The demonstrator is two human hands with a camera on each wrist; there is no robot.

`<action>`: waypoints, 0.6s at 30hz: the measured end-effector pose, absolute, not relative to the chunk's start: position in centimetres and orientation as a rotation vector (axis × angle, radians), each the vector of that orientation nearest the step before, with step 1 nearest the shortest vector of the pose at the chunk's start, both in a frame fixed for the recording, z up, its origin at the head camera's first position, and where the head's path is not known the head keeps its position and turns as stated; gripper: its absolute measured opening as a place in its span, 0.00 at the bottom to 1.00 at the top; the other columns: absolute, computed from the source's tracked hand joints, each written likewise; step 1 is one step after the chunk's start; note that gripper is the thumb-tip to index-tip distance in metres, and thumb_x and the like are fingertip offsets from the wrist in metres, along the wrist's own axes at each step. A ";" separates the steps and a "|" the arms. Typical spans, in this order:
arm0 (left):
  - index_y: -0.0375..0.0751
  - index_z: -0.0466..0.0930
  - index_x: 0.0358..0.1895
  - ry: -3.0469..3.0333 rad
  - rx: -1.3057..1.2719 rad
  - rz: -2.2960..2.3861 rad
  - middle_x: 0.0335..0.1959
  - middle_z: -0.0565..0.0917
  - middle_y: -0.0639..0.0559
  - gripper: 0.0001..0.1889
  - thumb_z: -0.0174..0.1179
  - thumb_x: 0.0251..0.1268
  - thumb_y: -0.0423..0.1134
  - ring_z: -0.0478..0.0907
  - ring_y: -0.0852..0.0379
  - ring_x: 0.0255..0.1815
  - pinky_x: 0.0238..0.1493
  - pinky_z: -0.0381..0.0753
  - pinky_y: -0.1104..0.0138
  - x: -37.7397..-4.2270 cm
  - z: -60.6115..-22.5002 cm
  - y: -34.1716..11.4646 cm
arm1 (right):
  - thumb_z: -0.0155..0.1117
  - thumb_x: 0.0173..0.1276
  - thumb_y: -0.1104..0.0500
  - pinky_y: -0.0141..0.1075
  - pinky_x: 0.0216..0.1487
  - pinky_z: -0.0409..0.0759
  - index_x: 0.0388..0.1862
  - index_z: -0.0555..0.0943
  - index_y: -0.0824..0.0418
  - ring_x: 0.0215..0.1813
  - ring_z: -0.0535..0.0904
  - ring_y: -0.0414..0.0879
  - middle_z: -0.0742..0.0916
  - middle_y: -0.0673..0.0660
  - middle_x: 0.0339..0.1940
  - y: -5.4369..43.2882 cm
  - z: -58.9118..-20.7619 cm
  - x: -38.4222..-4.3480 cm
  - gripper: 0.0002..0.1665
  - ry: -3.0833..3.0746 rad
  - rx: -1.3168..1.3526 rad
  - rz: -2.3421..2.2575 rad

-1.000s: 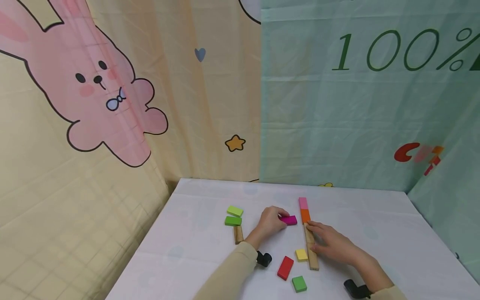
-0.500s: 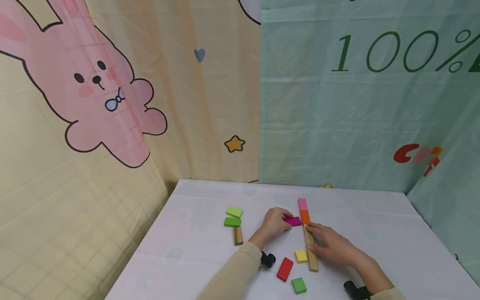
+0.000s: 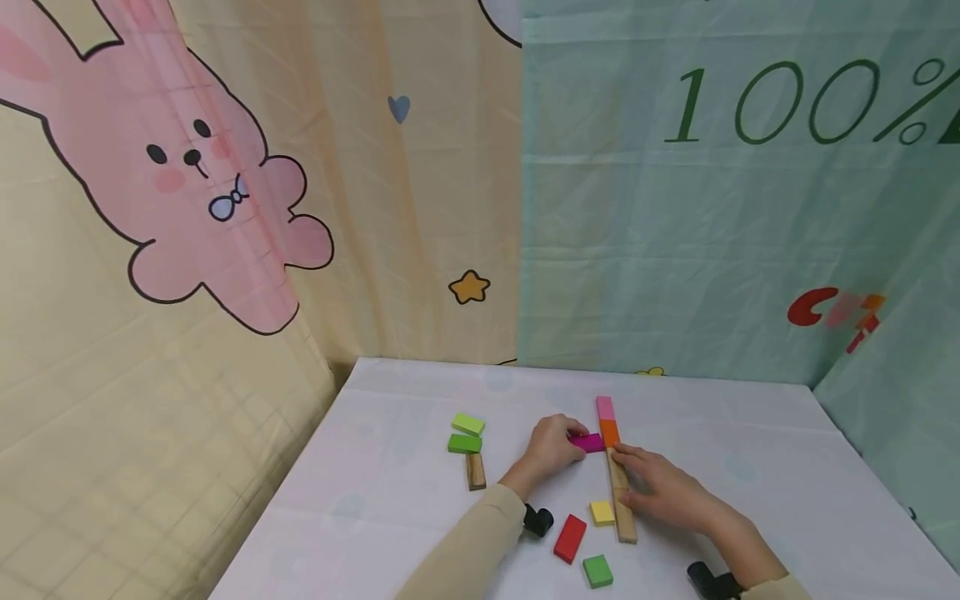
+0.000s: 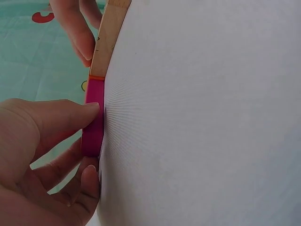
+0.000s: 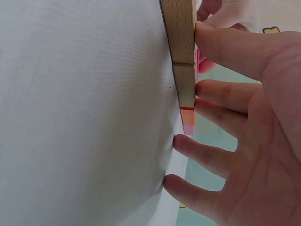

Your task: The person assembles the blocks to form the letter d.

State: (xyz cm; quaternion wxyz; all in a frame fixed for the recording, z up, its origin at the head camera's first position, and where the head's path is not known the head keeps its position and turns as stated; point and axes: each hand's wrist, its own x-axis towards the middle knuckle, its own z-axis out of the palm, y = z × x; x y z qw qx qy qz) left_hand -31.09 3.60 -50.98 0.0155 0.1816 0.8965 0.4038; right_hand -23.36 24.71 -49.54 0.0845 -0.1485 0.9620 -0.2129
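My left hand (image 3: 551,447) pinches a magenta block (image 3: 591,442) between thumb and fingers. The block's right end meets the side of a straight row, by the orange block (image 3: 611,433). A pink block (image 3: 605,407) tops that row, and two plain wooden blocks (image 3: 626,525) form its near part. In the right wrist view, my right hand (image 5: 254,141) is spread, its thumb and two fingertips touching the wooden blocks (image 5: 181,40). Its other two fingertips rest on the white cloth. In the left wrist view, the thumb lies on the magenta block (image 4: 93,134).
Beside the row's near end lies a yellow block (image 3: 602,512), with a red block (image 3: 570,538) and a green block (image 3: 597,571) nearer. Farther left are a lime block (image 3: 468,424), another green block (image 3: 465,443) and a brown wooden block (image 3: 476,472). Curtains hang behind the table (image 3: 360,500).
My left hand has slid the magenta block rightward, closing the gap to the row at the orange block. My right hand has stayed on the wooden blocks.
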 end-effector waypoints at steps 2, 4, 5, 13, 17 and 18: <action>0.48 0.91 0.45 2.796 0.569 1.250 0.35 0.81 0.60 0.13 0.75 0.56 0.33 0.72 0.65 0.37 0.42 0.76 0.70 -31.0 -51.0 3.6 | 0.74 0.62 0.44 0.65 0.63 0.69 0.74 0.72 0.58 0.73 0.65 0.62 0.72 0.58 0.74 24.7 -49.6 -23.4 0.44 2.875 -0.453 -0.625; 0.48 0.91 0.45 2.796 0.564 1.254 0.35 0.81 0.60 0.13 0.75 0.56 0.34 0.72 0.65 0.37 0.42 0.76 0.70 -31.0 -51.0 3.6 | 0.74 0.62 0.44 0.65 0.63 0.69 0.74 0.72 0.58 0.73 0.65 0.62 0.72 0.58 0.74 24.7 -49.6 -23.5 0.44 2.877 -0.456 -0.627; 0.48 0.91 0.45 2.795 0.561 1.257 0.36 0.81 0.60 0.12 0.75 0.56 0.34 0.72 0.65 0.37 0.42 0.76 0.70 -31.0 -51.0 3.7 | 0.74 0.62 0.44 0.64 0.63 0.68 0.74 0.72 0.58 0.73 0.65 0.62 0.72 0.58 0.74 24.7 -49.6 -23.5 0.44 2.876 -0.455 -0.628; 0.47 0.90 0.43 2.793 0.568 1.292 0.34 0.80 0.61 0.09 0.73 0.59 0.36 0.72 0.64 0.36 0.40 0.76 0.71 -31.1 -51.4 3.8 | 0.74 0.62 0.45 0.65 0.62 0.69 0.74 0.72 0.57 0.73 0.65 0.63 0.72 0.59 0.74 24.7 -49.6 -23.4 0.44 2.872 -0.444 -0.640; 0.47 0.90 0.43 2.783 0.576 1.305 0.34 0.81 0.61 0.08 0.72 0.60 0.36 0.72 0.65 0.36 0.40 0.76 0.71 -31.2 -51.4 3.7 | 0.75 0.62 0.45 0.64 0.62 0.69 0.74 0.72 0.57 0.73 0.65 0.62 0.72 0.59 0.74 24.7 -49.4 -23.3 0.44 2.872 -0.442 -0.641; 0.47 0.90 0.43 2.778 0.577 1.308 0.34 0.81 0.61 0.08 0.72 0.60 0.36 0.72 0.65 0.36 0.40 0.76 0.71 -31.2 -51.4 3.7 | 0.74 0.62 0.45 0.64 0.63 0.69 0.74 0.72 0.57 0.73 0.65 0.62 0.72 0.59 0.74 24.6 -49.4 -23.3 0.44 2.872 -0.441 -0.643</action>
